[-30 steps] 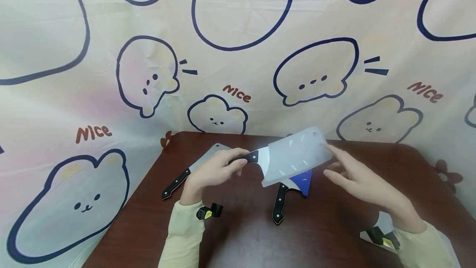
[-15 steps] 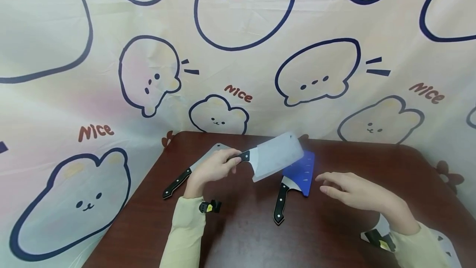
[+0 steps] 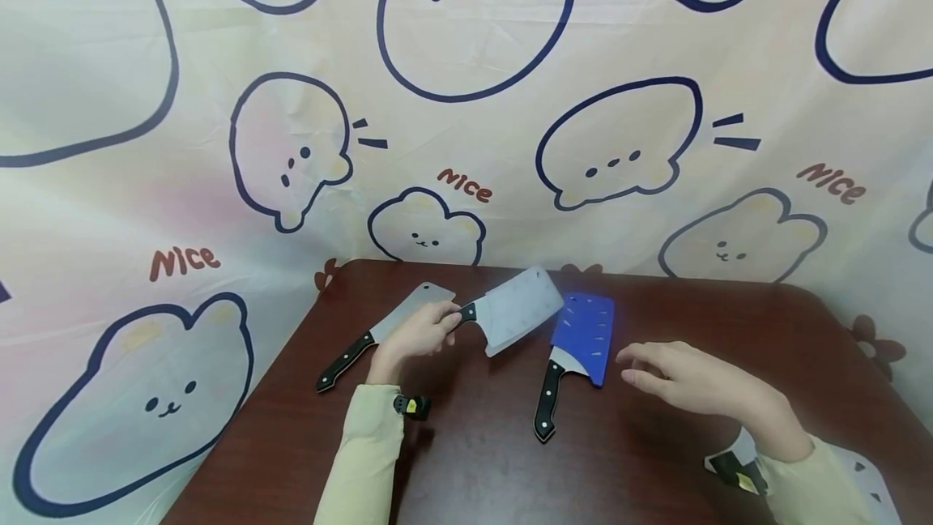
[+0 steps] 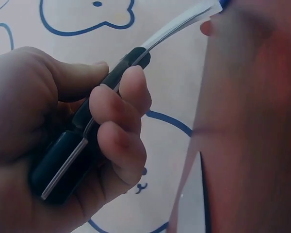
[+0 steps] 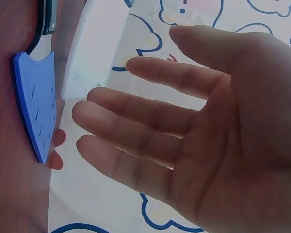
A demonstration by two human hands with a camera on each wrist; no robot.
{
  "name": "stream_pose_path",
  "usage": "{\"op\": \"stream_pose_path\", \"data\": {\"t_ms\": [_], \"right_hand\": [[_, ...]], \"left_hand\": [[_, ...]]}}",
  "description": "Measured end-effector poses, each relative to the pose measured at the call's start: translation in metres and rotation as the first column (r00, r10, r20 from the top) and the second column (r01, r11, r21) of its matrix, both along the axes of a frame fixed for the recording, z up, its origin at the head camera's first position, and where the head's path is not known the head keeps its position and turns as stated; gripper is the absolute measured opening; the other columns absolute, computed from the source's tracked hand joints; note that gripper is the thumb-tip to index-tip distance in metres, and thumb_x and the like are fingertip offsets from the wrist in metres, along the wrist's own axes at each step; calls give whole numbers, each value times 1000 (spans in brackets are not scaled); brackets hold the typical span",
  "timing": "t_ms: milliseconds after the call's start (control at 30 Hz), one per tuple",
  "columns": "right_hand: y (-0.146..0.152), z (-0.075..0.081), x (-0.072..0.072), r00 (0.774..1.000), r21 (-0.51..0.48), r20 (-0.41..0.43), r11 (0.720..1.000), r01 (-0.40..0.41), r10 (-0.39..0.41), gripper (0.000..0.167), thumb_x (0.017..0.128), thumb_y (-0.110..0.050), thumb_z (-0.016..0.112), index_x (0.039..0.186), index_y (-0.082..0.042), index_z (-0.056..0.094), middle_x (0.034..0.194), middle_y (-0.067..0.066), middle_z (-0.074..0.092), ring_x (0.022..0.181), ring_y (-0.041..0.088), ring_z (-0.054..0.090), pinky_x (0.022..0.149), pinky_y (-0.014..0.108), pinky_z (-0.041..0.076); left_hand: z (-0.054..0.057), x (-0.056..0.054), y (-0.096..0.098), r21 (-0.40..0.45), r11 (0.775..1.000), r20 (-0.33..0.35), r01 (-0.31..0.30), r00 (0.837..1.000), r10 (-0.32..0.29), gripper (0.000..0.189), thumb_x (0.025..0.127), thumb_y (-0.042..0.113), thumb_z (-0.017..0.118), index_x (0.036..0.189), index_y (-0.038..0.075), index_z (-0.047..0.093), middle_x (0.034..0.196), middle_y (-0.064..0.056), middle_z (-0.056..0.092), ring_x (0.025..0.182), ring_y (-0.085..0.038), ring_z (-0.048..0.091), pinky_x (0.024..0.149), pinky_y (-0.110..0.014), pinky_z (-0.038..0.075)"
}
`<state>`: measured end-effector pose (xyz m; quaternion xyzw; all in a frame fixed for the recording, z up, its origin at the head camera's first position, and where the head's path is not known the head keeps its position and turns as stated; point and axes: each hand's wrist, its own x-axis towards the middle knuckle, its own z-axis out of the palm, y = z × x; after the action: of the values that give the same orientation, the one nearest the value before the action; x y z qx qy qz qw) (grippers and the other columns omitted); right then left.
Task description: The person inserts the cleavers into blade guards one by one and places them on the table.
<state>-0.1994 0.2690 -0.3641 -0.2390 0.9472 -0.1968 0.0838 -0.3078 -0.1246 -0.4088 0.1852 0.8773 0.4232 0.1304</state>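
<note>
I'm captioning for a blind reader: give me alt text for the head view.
A left hand grips a cleaver by its black handle over a brown table. A blue-covered cleaver lies near the empty right hand; another cleaver lies at left.

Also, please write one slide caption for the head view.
Left hand gripping a black-handled cleaver, right hand empty beside a blue-covered cleaver.

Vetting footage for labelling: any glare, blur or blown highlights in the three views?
Head view: soft glare on the table toward the bottom edge; left wrist view: table hazy and smeared, handle of the held cleaver dark but readable; right wrist view: pale blade washed out toward white, blue cover distinctly coloured.
</note>
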Motion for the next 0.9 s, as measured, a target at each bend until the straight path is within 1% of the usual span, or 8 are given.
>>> {"op": "stream_pose_path", "data": {"t_ms": [67,267,433,567,667,733,800,900], "right_hand": [[0,0,0,1000,5,11,1000,5,-5,40,96,-42,59,123,-13,64,111,-1,68,98,16,64,82,41,56],[0,-3,-1,999,4,34,1000,-3,3,37,96,-42,59,121,-15,64,109,-2,69,95,13,63,80,39,57],[10,-11,-2,999,33,48,999,-4,2,36,96,-43,58,119,-16,65,107,-6,69,91,8,63,77,33,56],[23,-19,-1,996,65,91,998,16,-22,38,95,-44,59,118,-14,65,102,-7,68,86,6,60,71,30,54],[35,-24,0,993,83,113,996,14,-24,38,95,-44,59,116,-13,65,101,-6,68,85,6,60,70,30,52],[45,-28,3,992,85,125,996,5,-16,37,96,-44,57,116,-13,65,103,-5,68,86,5,61,69,29,52],[58,-33,5,992,82,126,997,-6,-4,36,97,-42,56,114,-12,65,100,-6,68,82,1,59,66,27,50],[78,-41,11,993,78,115,997,-15,6,30,99,-39,56,110,-13,65,97,-7,67,79,-4,57,63,25,48]], "left_hand": [[-4,-2,0,11,1000,18,-3,1000,3,29,106,22,43,125,4,56,86,-29,61,53,-17,47,52,-29,43],[-13,-4,2,0,999,35,-39,999,38,28,106,20,43,126,5,55,79,-16,62,54,-18,52,52,-31,47],[-17,2,5,-101,991,38,-85,995,89,32,102,22,53,129,6,53,80,-15,64,56,-18,55,51,-29,46],[-20,10,6,-274,950,-20,-147,989,148,43,97,25,62,134,5,52,90,-14,68,65,-17,60,59,-32,49],[-21,15,5,-360,915,-105,-181,983,153,43,96,29,63,131,6,57,111,-15,68,87,-23,66,76,-39,52],[-22,19,3,-378,906,-136,-189,980,147,41,96,32,62,128,7,59,123,-14,65,103,-26,64,86,-44,51],[-21,22,2,-366,915,-132,-167,983,126,41,98,34,59,128,7,60,124,-13,65,111,-29,63,91,-47,50],[-17,28,0,-328,937,-129,-121,988,82,39,99,34,57,126,7,61,120,-11,67,110,-28,64,90,-47,51]]}}
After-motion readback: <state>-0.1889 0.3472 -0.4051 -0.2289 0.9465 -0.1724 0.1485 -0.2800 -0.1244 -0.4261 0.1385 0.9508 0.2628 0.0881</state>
